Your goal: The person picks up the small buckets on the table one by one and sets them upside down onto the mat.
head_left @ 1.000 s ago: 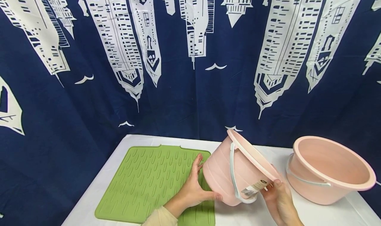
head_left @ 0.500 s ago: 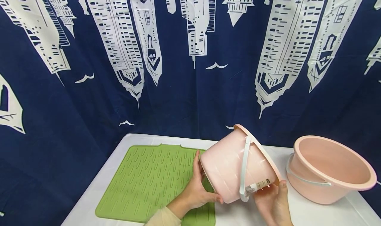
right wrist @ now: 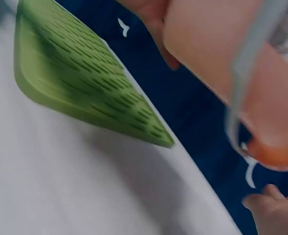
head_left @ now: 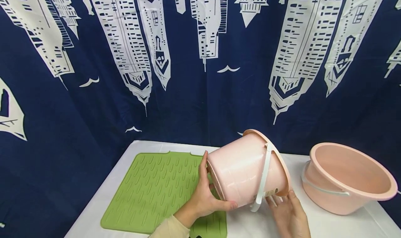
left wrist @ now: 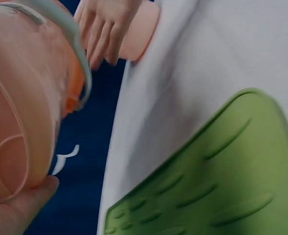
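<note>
Pink bucket, tilted: our left hand grips its base; our right hand, uncurled, is near the rim. We could drop it if that grip slackens.

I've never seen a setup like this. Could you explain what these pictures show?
No robot here: a person works bare-handed. The head view comes from a camera worn on the head, looking forward and down; the wrist views from a camera on each wrist. On the white-covered table lies a green rectangular mat with raised ridges; at right stands a pale pink, round plastic bucket. A second pale pink plastic bucket, with a whitish handle, is held tilted on its side: the left hand grips it near the base; the right hand is by its open end; whether it touches is unclear.
</note>
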`<state>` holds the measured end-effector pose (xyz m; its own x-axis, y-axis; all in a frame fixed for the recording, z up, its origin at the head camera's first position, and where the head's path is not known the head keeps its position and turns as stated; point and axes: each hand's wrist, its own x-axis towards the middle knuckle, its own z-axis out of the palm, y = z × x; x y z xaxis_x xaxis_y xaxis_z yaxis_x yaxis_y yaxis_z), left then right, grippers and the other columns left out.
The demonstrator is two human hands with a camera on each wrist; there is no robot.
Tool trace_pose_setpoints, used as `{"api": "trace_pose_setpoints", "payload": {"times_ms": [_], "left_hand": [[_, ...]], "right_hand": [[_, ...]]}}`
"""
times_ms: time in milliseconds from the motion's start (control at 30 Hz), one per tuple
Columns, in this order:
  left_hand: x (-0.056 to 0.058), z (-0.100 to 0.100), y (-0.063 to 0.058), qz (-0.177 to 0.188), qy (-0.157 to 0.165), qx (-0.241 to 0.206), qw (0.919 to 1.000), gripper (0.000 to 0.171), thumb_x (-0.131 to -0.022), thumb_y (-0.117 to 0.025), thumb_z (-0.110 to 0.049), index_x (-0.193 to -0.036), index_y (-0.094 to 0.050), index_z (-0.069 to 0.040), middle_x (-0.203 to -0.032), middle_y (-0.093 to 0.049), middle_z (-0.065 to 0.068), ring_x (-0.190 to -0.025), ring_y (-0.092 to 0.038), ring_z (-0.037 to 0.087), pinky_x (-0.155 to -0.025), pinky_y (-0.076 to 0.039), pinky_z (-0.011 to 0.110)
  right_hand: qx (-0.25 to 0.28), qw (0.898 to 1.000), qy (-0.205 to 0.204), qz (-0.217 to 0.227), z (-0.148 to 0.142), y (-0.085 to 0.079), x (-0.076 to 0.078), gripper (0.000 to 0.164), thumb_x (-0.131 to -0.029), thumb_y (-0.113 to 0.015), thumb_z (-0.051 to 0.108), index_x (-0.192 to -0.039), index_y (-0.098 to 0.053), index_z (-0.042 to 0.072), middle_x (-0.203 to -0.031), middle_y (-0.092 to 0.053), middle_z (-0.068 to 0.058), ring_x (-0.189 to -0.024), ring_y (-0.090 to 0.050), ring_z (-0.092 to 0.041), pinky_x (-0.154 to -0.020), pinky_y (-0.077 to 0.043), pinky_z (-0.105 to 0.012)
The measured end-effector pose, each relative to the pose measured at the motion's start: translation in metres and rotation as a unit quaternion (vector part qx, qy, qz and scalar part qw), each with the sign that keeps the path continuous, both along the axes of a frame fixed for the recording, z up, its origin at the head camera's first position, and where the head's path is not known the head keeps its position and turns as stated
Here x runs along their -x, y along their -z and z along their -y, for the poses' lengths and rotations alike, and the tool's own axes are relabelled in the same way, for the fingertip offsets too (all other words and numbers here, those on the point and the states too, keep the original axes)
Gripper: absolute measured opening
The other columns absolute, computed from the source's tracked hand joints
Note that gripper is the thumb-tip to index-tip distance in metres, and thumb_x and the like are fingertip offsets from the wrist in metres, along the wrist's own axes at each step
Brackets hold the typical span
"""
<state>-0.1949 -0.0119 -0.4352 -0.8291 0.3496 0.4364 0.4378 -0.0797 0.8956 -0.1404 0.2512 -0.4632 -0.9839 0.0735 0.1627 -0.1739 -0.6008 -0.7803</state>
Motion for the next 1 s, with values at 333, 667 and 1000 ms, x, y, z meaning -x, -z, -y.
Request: {"api": "trace_pose_setpoints", "payload": {"times_ms": [333,667,1000], "left_hand": [[0.001,0.006,-0.03,-0.051,-0.053,0.129,0.9889,0.153,-0.047,-0.102,-0.037,-0.16,0.001,-0.042,-0.161,-0.011,-0.013,-0.142,-0.026,0.016,-0.112,-0.032,0.052],[-0.008,0.001,-0.044,-0.086,-0.074,0.246,0.9626,0.154,-0.043,-0.099,-0.055,-0.16,0.0,-0.044,-0.162,-0.009,-0.016,-0.14,-0.026,0.018,-0.103,-0.041,0.054],[-0.016,-0.002,-0.057,-0.105,-0.08,0.267,0.9546,0.15,-0.045,-0.096,-0.062,-0.159,0.0,-0.045,-0.163,-0.005,-0.018,-0.141,-0.024,0.016,-0.099,-0.044,0.053]], "right_hand": [[-0.295,0.907,0.177,-0.242,-0.02,-0.072,-0.019,0.115,-0.065,-0.065,-0.037,-0.161,-0.016,0.003,-0.167,-0.011,-0.013,-0.15,-0.02,-0.022,-0.12,-0.01,-0.027],[-0.64,0.709,0.146,-0.258,-0.005,-0.12,-0.012,0.147,-0.044,-0.104,0.036,-0.162,-0.019,0.014,-0.166,-0.021,-0.007,-0.149,-0.018,-0.006,-0.111,-0.017,-0.01],[-0.728,0.571,0.173,-0.339,0.006,-0.11,0.001,0.149,-0.038,-0.078,0.087,-0.153,-0.038,0.0,-0.158,-0.037,-0.013,-0.144,-0.03,-0.035,-0.121,-0.01,-0.034]]}}
